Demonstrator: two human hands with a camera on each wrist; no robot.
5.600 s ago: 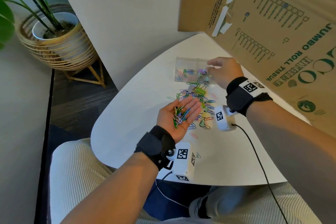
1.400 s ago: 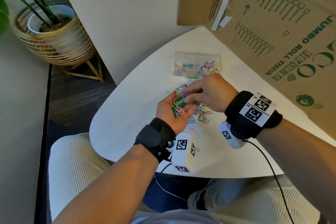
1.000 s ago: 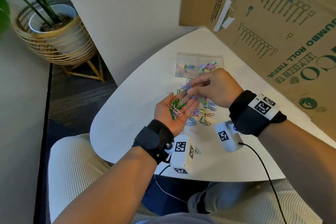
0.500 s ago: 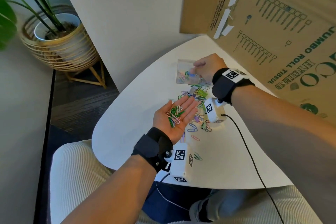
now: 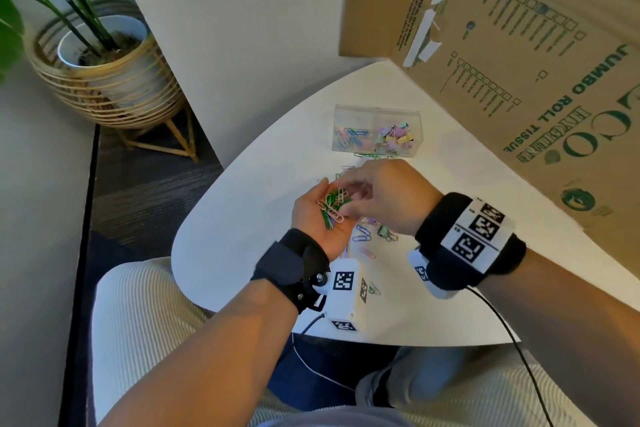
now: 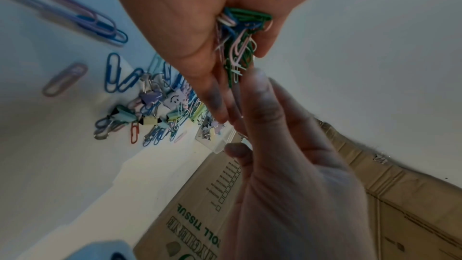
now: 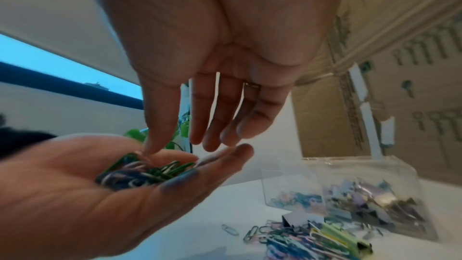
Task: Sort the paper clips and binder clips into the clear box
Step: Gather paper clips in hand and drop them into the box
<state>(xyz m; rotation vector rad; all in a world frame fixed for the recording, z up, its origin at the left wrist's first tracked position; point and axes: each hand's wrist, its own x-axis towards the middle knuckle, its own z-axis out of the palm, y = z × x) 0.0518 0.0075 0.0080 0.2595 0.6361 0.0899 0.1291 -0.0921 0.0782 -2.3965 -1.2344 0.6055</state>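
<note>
- Now reaching: right hand [image 5: 388,198], fingers spread and empty, tips just above paper clips [image 5: 332,206] heaped in the cupped, upturned left hand [image 5: 320,218], centre of head view.
- Heap tangled, long axes mostly running from wrist toward fingertips.
- Clear box [image 5: 377,132] lying beyond both hands, upper centre: paper clips in left compartment, binder clips [image 5: 393,139] in right.
- Loose pile [image 7: 307,238] on table [image 5: 242,218] under the hands.

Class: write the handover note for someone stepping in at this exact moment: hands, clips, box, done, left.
Left hand: palm up, cupping a bunch of paper clips.
Right hand: open, fingertips reaching into that bunch, nothing pinched yet.
Clear box: paper clips in its left compartment, binder clips in its right.
Left: the palmful, plus the mixed pile on the table before the box.
</note>
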